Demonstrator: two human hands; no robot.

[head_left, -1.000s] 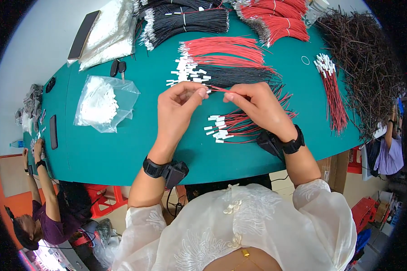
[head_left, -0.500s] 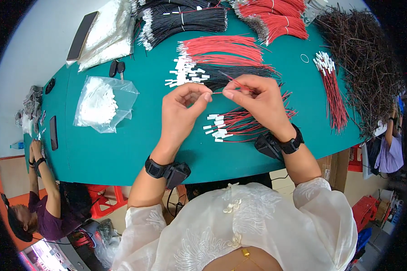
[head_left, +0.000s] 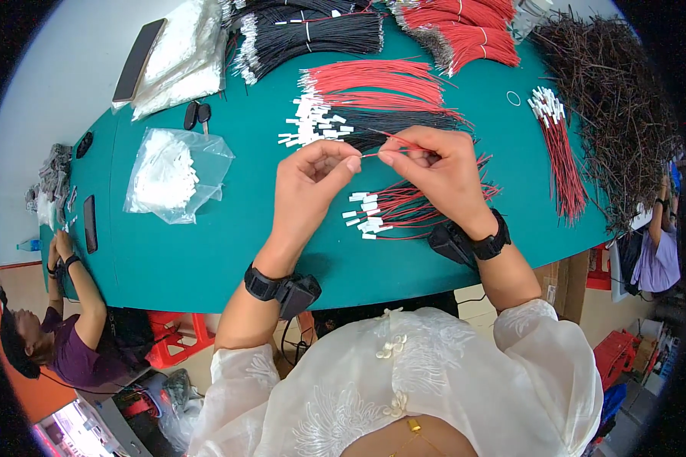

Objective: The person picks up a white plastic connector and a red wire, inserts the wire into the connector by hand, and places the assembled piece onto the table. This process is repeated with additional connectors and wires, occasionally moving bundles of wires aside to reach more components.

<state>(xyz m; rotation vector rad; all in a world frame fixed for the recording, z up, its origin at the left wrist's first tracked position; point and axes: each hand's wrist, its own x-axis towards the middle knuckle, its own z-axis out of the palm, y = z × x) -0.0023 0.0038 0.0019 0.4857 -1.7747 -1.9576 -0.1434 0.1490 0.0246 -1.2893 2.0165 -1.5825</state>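
Observation:
My left hand (head_left: 303, 190) is closed in a pinch, its thumb and forefinger meeting at one end of a thin red wire (head_left: 370, 155). Whether a small white connector also sits inside those fingertips is hidden. Close beside it, my right hand (head_left: 442, 171) pinches the same wire, and a stretch of it shows above the right thumb. Below the hands lies a bunch of red wires with white connectors (head_left: 370, 215). Just beyond them, black wires (head_left: 404, 122) and red wires (head_left: 381, 78) lie in rows, with white connectors (head_left: 312, 114) at their left ends.
An open clear bag of white connectors (head_left: 166, 174) lies to the left, near keys (head_left: 203, 114). Bundled black wires (head_left: 320, 34) and red wires (head_left: 476, 47) sit at the back. A finished-looking red bunch (head_left: 560, 160) and a dark wire heap (head_left: 610, 114) are right. A co-worker (head_left: 76, 335) sits left.
Both hands have shifted very slightly to the right, still pinching the wire. The part of the wire above my right thumb lies differently. The co-worker at left has leaned and moved their hands a little.

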